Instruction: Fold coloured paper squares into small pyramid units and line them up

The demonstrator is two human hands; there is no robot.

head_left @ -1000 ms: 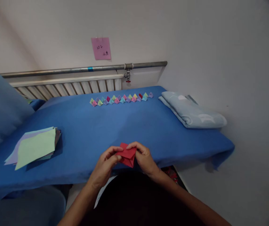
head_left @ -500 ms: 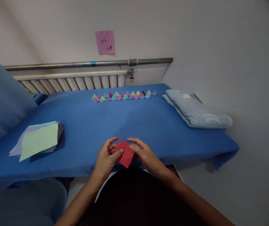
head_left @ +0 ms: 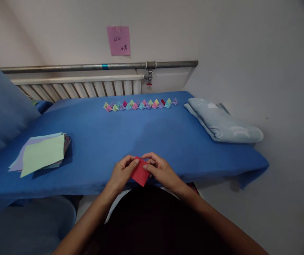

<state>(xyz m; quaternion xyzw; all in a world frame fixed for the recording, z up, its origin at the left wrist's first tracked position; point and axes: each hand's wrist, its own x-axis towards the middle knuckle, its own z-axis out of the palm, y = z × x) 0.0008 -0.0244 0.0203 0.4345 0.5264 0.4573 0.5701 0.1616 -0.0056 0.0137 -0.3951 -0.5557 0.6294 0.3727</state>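
Observation:
A small red square of paper, turned corner-down, is held up near the front edge of the blue-covered table. My left hand pinches its upper left side, thumb on top and fingers behind. On its right side my right hand grips it too, with the thumb lying on the face and the fingers at the back. Both hands are closed on the paper, and their fingertips behind it are partly hidden. Far back on the table lie two rows of small folded paper pieces in several colours.
To the left lies a stack of coloured paper sheets, pale green uppermost. A folded light-blue blanket rests at the right by the wall. Behind the table are a radiator, a metal pipe and a pink note.
My right thumb has come down onto the paper's face, so the right hand now grips it. My left thumb has moved up toward the top corner. The view has tilted slightly down.

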